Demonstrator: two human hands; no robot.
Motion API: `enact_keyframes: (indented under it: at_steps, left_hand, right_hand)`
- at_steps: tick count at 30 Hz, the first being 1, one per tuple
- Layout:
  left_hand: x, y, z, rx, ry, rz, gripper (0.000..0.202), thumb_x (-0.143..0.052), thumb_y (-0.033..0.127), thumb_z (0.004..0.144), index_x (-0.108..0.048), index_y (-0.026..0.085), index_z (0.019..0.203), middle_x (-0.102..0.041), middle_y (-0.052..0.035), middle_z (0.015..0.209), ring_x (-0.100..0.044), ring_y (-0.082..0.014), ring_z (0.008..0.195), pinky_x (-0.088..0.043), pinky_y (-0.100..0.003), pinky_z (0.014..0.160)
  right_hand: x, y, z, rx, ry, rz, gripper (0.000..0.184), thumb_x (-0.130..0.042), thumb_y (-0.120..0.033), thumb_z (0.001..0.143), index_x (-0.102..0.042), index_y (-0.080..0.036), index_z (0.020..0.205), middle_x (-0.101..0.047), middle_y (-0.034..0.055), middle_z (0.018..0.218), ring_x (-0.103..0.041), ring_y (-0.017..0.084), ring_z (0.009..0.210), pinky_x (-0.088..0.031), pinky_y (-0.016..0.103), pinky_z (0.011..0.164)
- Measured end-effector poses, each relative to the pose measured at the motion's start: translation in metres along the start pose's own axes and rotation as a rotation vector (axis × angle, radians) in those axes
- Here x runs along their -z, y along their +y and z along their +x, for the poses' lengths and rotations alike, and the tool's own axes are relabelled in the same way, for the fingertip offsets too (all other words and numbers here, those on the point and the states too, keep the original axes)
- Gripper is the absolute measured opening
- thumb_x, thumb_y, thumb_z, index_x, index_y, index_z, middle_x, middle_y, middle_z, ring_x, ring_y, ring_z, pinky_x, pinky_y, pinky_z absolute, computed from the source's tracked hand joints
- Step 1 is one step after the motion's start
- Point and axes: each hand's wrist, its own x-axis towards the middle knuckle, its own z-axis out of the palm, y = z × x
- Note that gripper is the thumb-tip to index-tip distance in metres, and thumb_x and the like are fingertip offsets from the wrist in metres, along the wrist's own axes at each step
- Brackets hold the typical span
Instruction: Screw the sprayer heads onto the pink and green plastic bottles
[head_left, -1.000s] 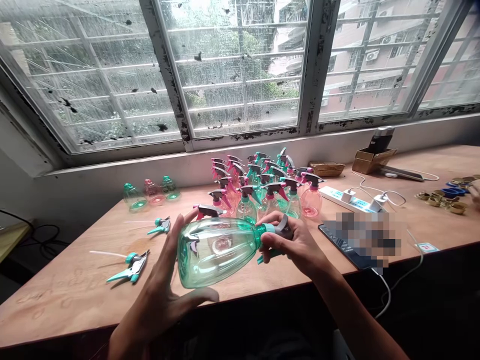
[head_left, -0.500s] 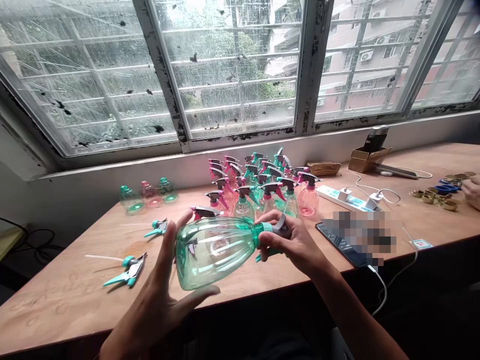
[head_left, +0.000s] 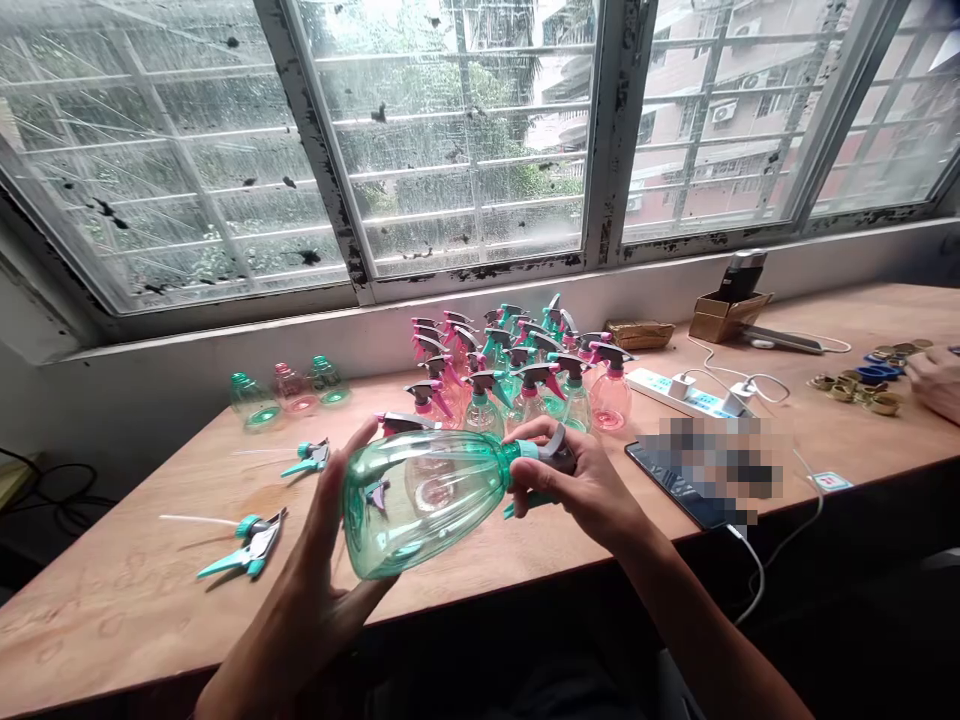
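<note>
1. Left hand (head_left: 326,560) is gripping the base of a green bottle (head_left: 431,505), which is lying sideways above the table (head_left: 120,600)
2. Right hand (head_left: 577,480) is grasping its spray head (head_left: 553,456)
3. Two loose triggers (head_left: 255,545) are lying leftward
4. Spray bottles (head_left: 531,385) are standing behind

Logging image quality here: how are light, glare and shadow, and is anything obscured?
Head view: bright window, near-black below the table; head view: white glare on the green bottle, shadow beside the nearer loose sprayer head; head view: pixelation partly hiding a dark device.
</note>
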Motion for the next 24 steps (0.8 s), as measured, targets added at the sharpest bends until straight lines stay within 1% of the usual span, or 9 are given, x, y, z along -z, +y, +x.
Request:
enact_keyframes:
  at_steps: [3,5,7,11,16,18,21,23,24]
  left_hand:
    - [-0.004,0.003,0.001,0.089,-0.017,-0.008,0.119,-0.078,0.031,0.087,0.013,0.039,0.162,-0.014,-0.0147,0.173,-0.021,-0.0411,0.157,-0.030,-0.070,0.118]
    - [-0.006,0.005,0.003,0.126,-0.016,-0.012,0.117,-0.078,0.042,0.086,0.010,0.036,0.164,-0.010,-0.0144,0.174,-0.014,-0.0426,0.158,-0.027,-0.070,0.120]
    - [-0.007,0.007,0.006,0.143,-0.015,-0.010,0.107,-0.074,0.045,0.089,0.001,0.035,0.165,-0.009,-0.0124,0.174,-0.013,-0.0427,0.158,-0.025,-0.069,0.121]
    - [-0.005,0.008,0.008,0.158,-0.033,-0.023,0.101,-0.073,0.038,0.091,-0.004,0.035,0.165,-0.012,-0.0111,0.174,-0.014,-0.0425,0.158,-0.025,-0.068,0.122]
    - [-0.009,0.004,0.004,0.116,-0.053,-0.071,0.108,-0.067,0.018,0.093,0.013,0.042,0.162,-0.013,-0.0127,0.173,-0.022,-0.0378,0.157,-0.033,-0.066,0.119]
    - [-0.013,0.001,0.002,0.097,-0.049,-0.071,0.107,-0.066,0.019,0.095,0.015,0.042,0.161,-0.016,-0.0141,0.173,-0.025,-0.0370,0.157,-0.032,-0.066,0.119]
    - [-0.018,-0.003,0.000,0.145,-0.036,-0.070,0.121,-0.077,0.038,0.088,0.019,0.040,0.160,-0.015,-0.0165,0.173,-0.028,-0.0411,0.155,-0.039,-0.066,0.116]
    - [-0.019,-0.004,0.000,0.183,-0.028,-0.041,0.130,-0.082,0.054,0.079,0.017,0.037,0.162,-0.013,-0.0163,0.173,-0.027,-0.0445,0.154,-0.036,-0.067,0.118]
    - [-0.018,-0.003,0.001,0.188,-0.024,-0.019,0.128,-0.080,0.059,0.078,0.012,0.036,0.163,-0.013,-0.0155,0.173,-0.026,-0.0451,0.155,-0.032,-0.067,0.120]
  right_hand:
    - [0.001,-0.001,-0.001,-0.012,0.009,-0.014,0.031,-0.085,-0.036,0.085,-0.064,-0.018,0.100,-0.073,-0.0026,0.064,-0.070,0.015,0.057,-0.060,0.028,0.058]
    - [0.003,-0.002,-0.001,-0.014,0.012,-0.022,0.031,-0.085,-0.036,0.085,-0.064,-0.018,0.100,-0.073,-0.0024,0.065,-0.071,0.015,0.057,-0.060,0.028,0.059]
    - [0.004,-0.002,-0.002,-0.008,0.007,-0.018,0.031,-0.085,-0.035,0.085,-0.065,-0.018,0.101,-0.073,-0.0025,0.067,-0.071,0.015,0.058,-0.061,0.028,0.059]
    - [0.005,-0.001,-0.002,-0.009,-0.001,-0.011,0.028,-0.084,-0.032,0.086,-0.066,-0.017,0.101,-0.072,-0.0027,0.068,-0.071,0.013,0.058,-0.060,0.026,0.059]
    - [0.007,-0.001,0.000,-0.011,0.019,-0.007,0.027,-0.084,-0.032,0.087,-0.067,-0.017,0.101,-0.073,-0.0021,0.071,-0.072,0.014,0.058,-0.061,0.026,0.058]
    - [0.007,-0.001,0.000,-0.019,0.021,-0.017,0.027,-0.084,-0.033,0.087,-0.067,-0.018,0.101,-0.073,-0.0020,0.071,-0.072,0.015,0.058,-0.062,0.028,0.058]
    - [0.006,0.001,-0.002,-0.018,0.031,-0.049,0.028,-0.085,-0.032,0.085,-0.068,-0.018,0.102,-0.072,-0.0023,0.070,-0.072,0.016,0.058,-0.063,0.029,0.058]
    - [0.005,0.002,-0.003,0.017,0.038,-0.075,0.028,-0.086,-0.030,0.084,-0.069,-0.018,0.103,-0.071,-0.0026,0.071,-0.072,0.016,0.060,-0.063,0.028,0.059]
    - [0.004,0.003,-0.004,0.038,0.040,-0.089,0.028,-0.086,-0.029,0.084,-0.069,-0.018,0.103,-0.070,-0.0026,0.072,-0.072,0.016,0.061,-0.062,0.028,0.060]
